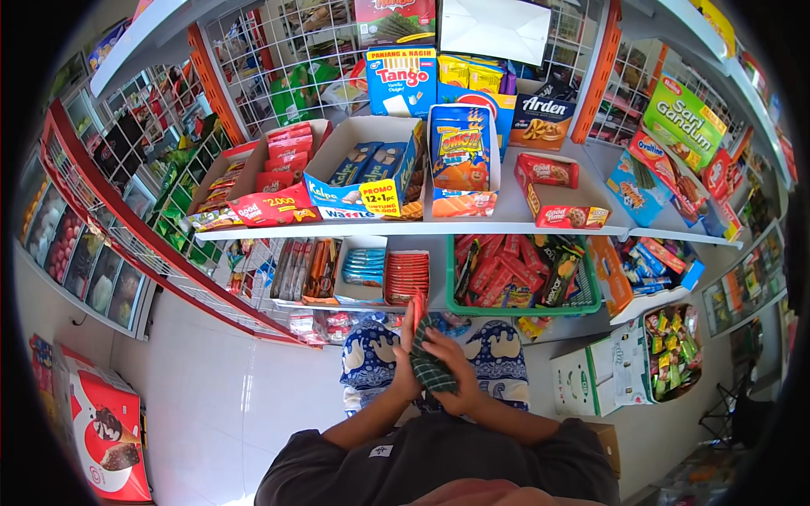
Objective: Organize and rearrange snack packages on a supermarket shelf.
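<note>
Between my two hands, in front of my chest, is a dark green checked cloth [433, 364]. A slim red snack packet [418, 308] sticks up past the cloth, its lower part hidden. My left hand [405, 364] holds the packet from the left, fingers pointing up toward the shelf. On the other side, my right hand [461, 373] grips the cloth and presses it against the packet. Just beyond my fingertips stands a box of stacked red packets [407, 277] on the lower shelf. To its right is a green plastic basket [524, 310] filled with red and black snack packets.
The upper shelf [468, 228] overhangs the lower boxes and carries a Kalpa wafer box [345, 197] and a red Good Time box [573, 218]. A red-edged rack [145, 259] stands left. On the floor at right is a carton of sachets [601, 382]; my patterned trouser knees [497, 357] face the shelf.
</note>
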A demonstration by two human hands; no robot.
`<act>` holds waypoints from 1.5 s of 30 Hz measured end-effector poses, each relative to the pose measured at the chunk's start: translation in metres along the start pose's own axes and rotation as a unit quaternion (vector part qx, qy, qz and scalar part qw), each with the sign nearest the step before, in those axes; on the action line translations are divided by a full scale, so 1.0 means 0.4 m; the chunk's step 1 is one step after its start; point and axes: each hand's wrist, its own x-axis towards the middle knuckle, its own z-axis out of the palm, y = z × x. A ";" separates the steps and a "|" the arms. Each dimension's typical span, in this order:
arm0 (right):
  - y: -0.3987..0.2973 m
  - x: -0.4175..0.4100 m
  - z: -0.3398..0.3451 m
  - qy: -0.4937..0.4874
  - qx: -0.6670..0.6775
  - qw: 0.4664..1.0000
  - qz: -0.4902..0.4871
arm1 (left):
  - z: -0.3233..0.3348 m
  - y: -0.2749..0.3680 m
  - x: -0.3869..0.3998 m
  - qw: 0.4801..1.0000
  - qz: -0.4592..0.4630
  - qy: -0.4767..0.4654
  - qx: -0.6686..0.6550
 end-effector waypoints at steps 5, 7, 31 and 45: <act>0.008 -0.025 0.011 0.007 0.035 0.999 -0.004 | 0.036 0.047 0.001 0.999 0.030 0.013 0.020; 0.019 -0.002 -0.007 0.035 0.013 0.999 -0.036 | 0.060 0.054 -0.029 0.999 0.030 -0.037 -0.015; 0.011 0.015 -0.054 0.116 0.139 0.982 0.057 | 0.028 0.054 0.002 0.990 -0.078 -0.065 0.098; -0.005 -0.019 -0.019 0.082 0.074 0.990 0.083 | 0.017 0.062 -0.024 0.992 -0.088 -0.014 -0.084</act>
